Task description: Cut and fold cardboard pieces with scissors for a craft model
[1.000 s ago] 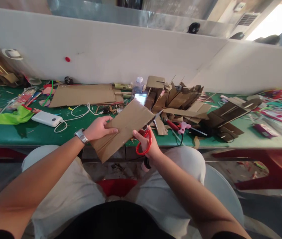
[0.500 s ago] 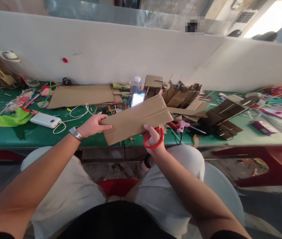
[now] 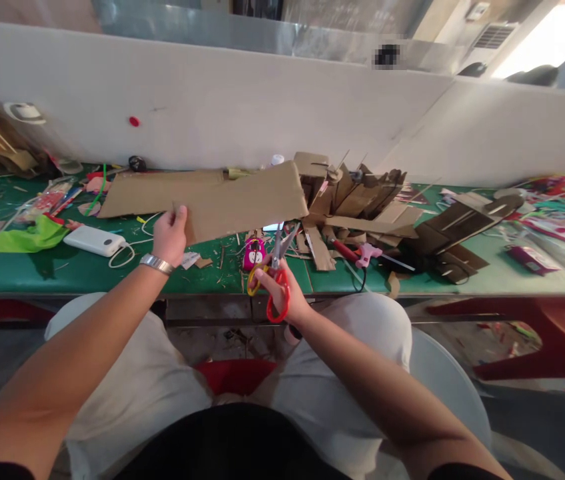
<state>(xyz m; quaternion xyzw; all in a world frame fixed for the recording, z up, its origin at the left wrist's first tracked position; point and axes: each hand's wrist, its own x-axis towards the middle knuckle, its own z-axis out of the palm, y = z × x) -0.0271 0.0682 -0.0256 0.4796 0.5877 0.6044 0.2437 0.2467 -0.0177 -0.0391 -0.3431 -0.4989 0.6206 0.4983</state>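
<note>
My left hand [image 3: 168, 235] pinches the left end of a long brown cardboard piece [image 3: 247, 200] and holds it up over the green table [image 3: 37, 273]. A metal watch sits on that wrist. My right hand [image 3: 282, 293] grips scissors [image 3: 276, 279] with one red and one yellow loop, blades opened and pointing up toward the cardboard's lower edge without touching it. A small pink object [image 3: 253, 253] lies on the table just behind the scissors.
A white power bank [image 3: 94, 241] with a cable lies left of my hands, beside green cloth [image 3: 25, 237]. A flat cardboard sheet [image 3: 157, 192] and a pile of cardboard scraps [image 3: 362, 200] fill the back. A pink glue gun [image 3: 362, 253] lies right. A white partition wall stands behind.
My left hand lifted the cardboard up and back over the table. My right hand let go of its edge, dropped lower and turned the scissors upright with blades opened.
</note>
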